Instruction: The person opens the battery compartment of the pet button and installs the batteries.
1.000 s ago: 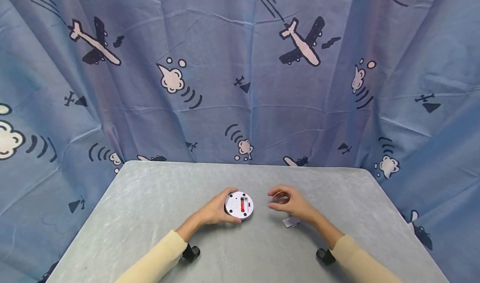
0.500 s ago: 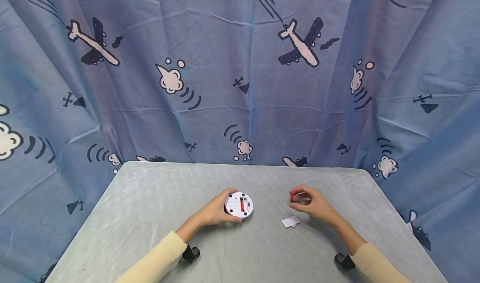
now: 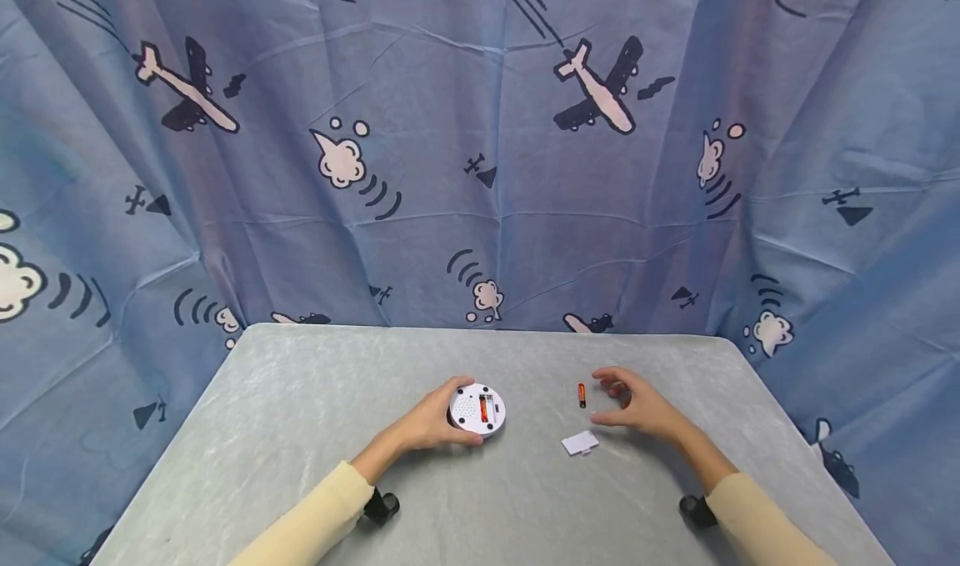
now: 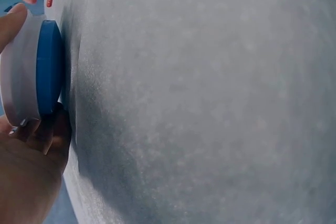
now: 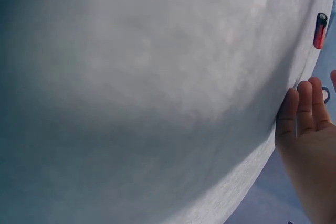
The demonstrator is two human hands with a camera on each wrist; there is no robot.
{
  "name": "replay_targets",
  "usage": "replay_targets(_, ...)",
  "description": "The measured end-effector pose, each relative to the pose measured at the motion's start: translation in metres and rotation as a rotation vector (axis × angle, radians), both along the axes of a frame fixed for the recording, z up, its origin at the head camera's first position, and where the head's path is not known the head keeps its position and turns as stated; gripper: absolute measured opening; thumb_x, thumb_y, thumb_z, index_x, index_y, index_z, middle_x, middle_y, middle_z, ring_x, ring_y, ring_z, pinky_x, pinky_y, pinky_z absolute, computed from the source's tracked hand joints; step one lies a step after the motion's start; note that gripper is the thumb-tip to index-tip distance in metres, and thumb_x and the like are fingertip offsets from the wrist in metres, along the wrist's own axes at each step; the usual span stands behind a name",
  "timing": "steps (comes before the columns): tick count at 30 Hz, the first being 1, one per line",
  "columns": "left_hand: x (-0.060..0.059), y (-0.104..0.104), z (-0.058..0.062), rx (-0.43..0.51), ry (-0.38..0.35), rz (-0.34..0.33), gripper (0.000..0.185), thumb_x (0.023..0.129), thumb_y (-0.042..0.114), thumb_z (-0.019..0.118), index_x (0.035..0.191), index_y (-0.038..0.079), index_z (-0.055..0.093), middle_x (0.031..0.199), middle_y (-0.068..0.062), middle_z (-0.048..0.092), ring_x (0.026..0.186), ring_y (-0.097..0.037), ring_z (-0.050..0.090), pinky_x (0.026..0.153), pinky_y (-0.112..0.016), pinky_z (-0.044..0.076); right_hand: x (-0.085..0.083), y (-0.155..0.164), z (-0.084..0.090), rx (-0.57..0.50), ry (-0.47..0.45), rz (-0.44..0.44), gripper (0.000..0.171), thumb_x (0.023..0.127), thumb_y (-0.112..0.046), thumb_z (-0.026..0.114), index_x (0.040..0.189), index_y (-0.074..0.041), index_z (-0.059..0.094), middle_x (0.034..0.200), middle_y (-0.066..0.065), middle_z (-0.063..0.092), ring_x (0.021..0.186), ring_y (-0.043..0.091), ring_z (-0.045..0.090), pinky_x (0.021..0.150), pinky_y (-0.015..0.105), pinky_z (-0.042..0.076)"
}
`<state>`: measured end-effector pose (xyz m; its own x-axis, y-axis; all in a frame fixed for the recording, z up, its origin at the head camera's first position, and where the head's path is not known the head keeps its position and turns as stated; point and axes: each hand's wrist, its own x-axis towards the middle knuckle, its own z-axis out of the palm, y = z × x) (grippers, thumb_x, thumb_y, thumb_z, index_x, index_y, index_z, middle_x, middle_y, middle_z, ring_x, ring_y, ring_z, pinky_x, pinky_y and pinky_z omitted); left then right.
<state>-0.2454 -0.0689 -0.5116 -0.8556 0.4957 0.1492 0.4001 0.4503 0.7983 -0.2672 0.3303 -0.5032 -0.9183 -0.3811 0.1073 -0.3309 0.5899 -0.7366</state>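
Note:
My left hand (image 3: 431, 418) grips a round white-and-blue battery-powered device (image 3: 465, 413) by its edge, thumb and fingers on opposite sides. Its white underside faces up, with small dark feet, a patch of tiny holes and an uncovered battery compartment holding an orange-red battery (image 3: 483, 409). In the left wrist view, the blue part (image 4: 49, 66) of the device is toward the table. A loose battery (image 3: 582, 395), orange-red with a dark end, lies on the table to the right. Just right of it is my right hand (image 3: 641, 406), fingers spread and apart from the battery.
A small white battery cover (image 3: 581, 443) with a tab lies on the table in front of the loose battery. The grey table (image 3: 337, 366) ends at a blue curtain (image 3: 420, 132) printed with airplanes. Black wrist cameras (image 3: 382, 508) sit under both forearms.
My right hand was closer to the device, then pinched a battery farther right. Now it has let the battery go on the table and drawn slightly right. The left hand keeps its hold.

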Motion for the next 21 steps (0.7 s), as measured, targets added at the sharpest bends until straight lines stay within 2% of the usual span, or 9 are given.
replay_targets(5,-0.001,0.000,-0.001,0.006,0.008,-0.001,0.093,0.071,0.023,0.095,0.144,-0.005,0.044,0.132,-0.018,0.057,0.120,-0.030,0.054,0.104,-0.047,0.041,-0.013,-0.003,-0.002,0.065,0.016,0.037,0.078,0.075,-0.030,0.093,0.136,0.003,0.056,0.123,0.017,0.061,0.104,0.031,0.056,0.089,0.049,0.045)
replay_targets(10,-0.002,0.001,-0.002,0.003,0.012,-0.002,0.093,0.071,0.023,0.095,0.144,-0.004,0.044,0.132,-0.018,0.057,0.121,-0.031,0.054,0.104,-0.047,0.040,-0.022,-0.011,-0.002,0.110,-0.006,0.047,0.075,0.074,-0.032,0.093,0.132,0.001,0.059,0.122,0.014,0.062,0.103,0.029,0.056,0.089,0.049,0.045)
replay_targets(15,-0.001,0.001,-0.002,0.007,-0.001,0.006,0.093,0.071,0.024,0.095,0.144,-0.003,0.044,0.131,-0.017,0.058,0.119,-0.029,0.054,0.104,-0.047,0.040,-0.028,-0.017,-0.001,0.114,-0.029,0.055,0.064,0.075,-0.027,0.092,0.126,0.000,0.063,0.119,0.012,0.062,0.101,0.028,0.055,0.088,0.047,0.045)
replay_targets(21,-0.001,0.000,-0.002,0.016,0.003,0.006,0.093,0.071,0.024,0.095,0.144,-0.004,0.045,0.130,-0.016,0.058,0.118,-0.029,0.055,0.103,-0.047,0.041,-0.031,-0.017,-0.002,0.129,-0.031,0.025,0.044,0.077,-0.019,0.091,0.112,-0.004,0.070,0.111,0.009,0.061,0.095,0.025,0.055,0.084,0.044,0.046)
